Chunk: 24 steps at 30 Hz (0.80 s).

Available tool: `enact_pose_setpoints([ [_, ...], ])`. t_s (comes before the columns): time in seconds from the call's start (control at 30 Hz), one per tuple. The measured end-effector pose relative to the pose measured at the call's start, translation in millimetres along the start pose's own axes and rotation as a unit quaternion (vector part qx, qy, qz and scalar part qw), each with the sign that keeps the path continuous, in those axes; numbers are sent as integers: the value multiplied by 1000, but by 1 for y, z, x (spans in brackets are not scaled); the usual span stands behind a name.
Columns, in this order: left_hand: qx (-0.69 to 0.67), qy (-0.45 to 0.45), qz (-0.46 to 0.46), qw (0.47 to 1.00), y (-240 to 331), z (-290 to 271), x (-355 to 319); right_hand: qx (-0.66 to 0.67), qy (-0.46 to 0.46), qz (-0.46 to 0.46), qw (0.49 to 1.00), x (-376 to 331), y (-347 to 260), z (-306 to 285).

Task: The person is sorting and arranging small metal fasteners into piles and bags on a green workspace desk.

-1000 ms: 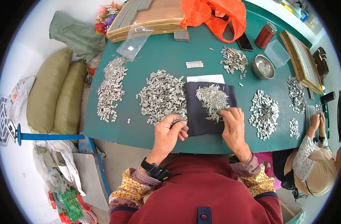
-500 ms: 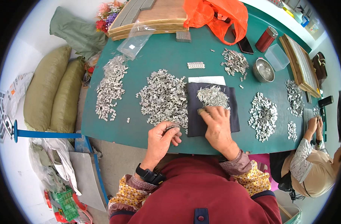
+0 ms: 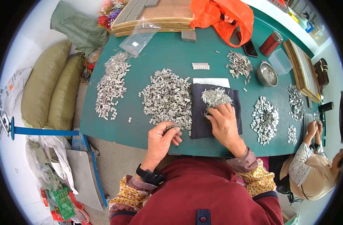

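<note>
My left hand [image 3: 159, 138] is closed, pinching a small dark metallic piece [image 3: 171, 128] between thumb and forefinger; its exact kind is not clear. Bent over a dark cloth [image 3: 202, 129], my right hand [image 3: 224, 125] has its fingers drawn together at the lower edge of a heap of thin silvery pins [image 3: 215, 96]. Something small and dark shows by its thumb tip, and what the fingers hold cannot be made out. Just left of the cloth lies a big pile of small silvery metal links [image 3: 165, 98].
More link piles lie left [image 3: 112, 92] and right [image 3: 264, 120] on the green table [image 3: 141, 139]. A metal bowl [image 3: 267, 74], a red flask [image 3: 271, 43], a phone [image 3: 249, 49] and an orange bag [image 3: 225, 17] stand farther back. A co-worker [image 3: 312, 161] works at right.
My right hand has shifted slightly up, its fingers now closer against the pin heap. The left hand keeps its pinch in nearly the same place. The whole view has moved a little.
</note>
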State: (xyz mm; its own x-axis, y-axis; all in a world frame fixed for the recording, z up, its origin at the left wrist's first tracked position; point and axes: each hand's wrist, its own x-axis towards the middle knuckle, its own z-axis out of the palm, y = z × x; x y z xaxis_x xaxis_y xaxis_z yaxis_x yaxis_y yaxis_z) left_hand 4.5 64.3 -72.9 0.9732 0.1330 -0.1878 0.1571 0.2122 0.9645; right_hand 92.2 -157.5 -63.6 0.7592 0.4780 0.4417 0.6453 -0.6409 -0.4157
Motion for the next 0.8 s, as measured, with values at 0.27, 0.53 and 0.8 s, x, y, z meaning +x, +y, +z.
enact_pose_setpoints([
  [0.27, 2, -13, -4, 1000, 4, 0, 5, -52, -5, -24, 998, 13, -10, 15],
  [0.53, 25, -62, 14, 998, 12, 20, 19, 287, -22, 168, 943, 21, -32, 0],
  [0.8, 79, -74, 66, 992, 25, 46, 30, 380, -20, 207, 901, 18, -35, -12],
])
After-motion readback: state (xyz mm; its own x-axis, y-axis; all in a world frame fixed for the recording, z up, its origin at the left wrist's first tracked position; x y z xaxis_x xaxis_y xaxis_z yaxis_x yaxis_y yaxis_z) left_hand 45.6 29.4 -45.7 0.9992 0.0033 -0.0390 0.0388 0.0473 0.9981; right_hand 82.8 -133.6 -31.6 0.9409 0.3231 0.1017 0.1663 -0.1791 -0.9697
